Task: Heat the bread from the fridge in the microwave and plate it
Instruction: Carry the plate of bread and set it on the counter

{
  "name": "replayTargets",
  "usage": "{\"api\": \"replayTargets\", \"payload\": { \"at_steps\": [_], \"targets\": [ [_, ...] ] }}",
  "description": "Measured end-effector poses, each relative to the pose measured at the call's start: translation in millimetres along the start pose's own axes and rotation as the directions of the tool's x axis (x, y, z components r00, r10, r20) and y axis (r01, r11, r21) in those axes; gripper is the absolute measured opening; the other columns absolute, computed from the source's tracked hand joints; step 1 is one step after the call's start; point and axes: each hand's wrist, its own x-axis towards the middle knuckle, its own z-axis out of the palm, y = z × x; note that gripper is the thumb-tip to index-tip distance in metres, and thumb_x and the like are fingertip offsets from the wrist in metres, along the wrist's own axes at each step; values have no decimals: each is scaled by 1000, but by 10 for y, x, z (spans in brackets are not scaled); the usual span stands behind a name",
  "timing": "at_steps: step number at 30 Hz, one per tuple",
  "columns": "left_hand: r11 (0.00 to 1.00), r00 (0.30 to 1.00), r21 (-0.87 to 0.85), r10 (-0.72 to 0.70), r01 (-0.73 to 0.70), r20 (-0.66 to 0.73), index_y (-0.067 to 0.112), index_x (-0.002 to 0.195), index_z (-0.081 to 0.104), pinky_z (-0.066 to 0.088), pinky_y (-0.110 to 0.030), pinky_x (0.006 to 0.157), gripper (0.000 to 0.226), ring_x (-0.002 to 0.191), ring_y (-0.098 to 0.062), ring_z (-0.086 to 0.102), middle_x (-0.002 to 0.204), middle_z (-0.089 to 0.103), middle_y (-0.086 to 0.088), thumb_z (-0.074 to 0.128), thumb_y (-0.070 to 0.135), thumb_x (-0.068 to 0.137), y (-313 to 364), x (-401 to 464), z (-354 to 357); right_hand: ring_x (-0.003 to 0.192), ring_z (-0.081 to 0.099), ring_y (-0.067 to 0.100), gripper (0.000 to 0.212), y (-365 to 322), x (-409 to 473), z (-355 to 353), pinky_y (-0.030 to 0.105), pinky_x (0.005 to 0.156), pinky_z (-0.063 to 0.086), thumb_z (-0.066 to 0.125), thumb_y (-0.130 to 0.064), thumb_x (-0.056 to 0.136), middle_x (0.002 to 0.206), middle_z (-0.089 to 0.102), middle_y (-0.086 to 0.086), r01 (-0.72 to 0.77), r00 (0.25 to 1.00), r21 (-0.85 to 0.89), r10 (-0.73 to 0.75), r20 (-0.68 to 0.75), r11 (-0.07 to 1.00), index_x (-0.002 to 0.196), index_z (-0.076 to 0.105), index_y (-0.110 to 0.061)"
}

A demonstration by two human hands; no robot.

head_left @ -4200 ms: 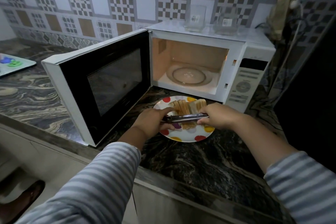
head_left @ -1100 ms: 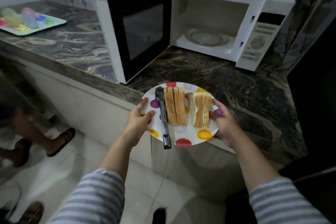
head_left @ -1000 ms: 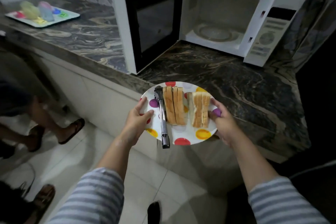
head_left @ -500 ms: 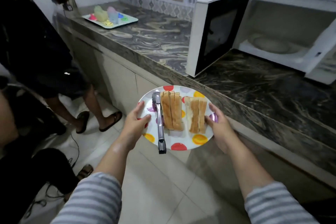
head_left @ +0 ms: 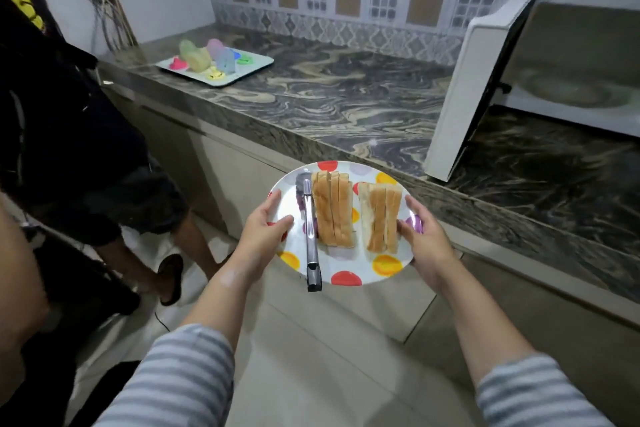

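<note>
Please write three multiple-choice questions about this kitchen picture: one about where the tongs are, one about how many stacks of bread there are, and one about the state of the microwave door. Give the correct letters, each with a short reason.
1. Where do the tongs lie?
A. on the plate, left of the bread
B. on the counter
C. inside the microwave

2. How many stacks of bread slices stand on the plate?
A. one
B. two
C. four

3. How is the microwave door?
A. closed
B. removed
C. open

Answers:
1 A: the tongs rest on the plate, beside the left bread stack, with the handle end past the rim.
2 B: a second bread stack stands apart on the right; the left hand and the right hand hold the plate's rim.
3 C: the microwave door stands swung out, and the cavity shows.
</note>
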Motion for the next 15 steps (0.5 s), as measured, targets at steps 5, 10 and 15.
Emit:
{"api": "replayTargets", "payload": {
  "at_steps": [5,10,15],
  "targets": [
    [999,999,20,34,-34,15,18,148,34,48,-19,65,59,81,-15,53,102,61,18,53,0,94,110,753,0,97,56,4,55,-196,560,229,42,87,52,57,-6,94,128,53,-1,47,996,-24,-48,-73,999,142,42,-28],
    [998,998,29,53,-54,39,22,148,33,51,-28,77,61,87,-16,59,139,51,8,54,3,93,311,1599,113,112,56,20,55,-440,1256,353,40,90,51,56,-6,95,129,51,1,65,989,-67,-73,-132,996,143,41,-28],
    [996,993,31,77,-80,92,19,148,34,46,-13,62,61,77,-4,56,140,46,12,54,1,93,459,2281,306,104,54,13,55,-588,1797,354,28,87,47,55,-7,95,123,51,-4,63,976,-110,-84,-200,992,144,40,-28]
  ]
}}
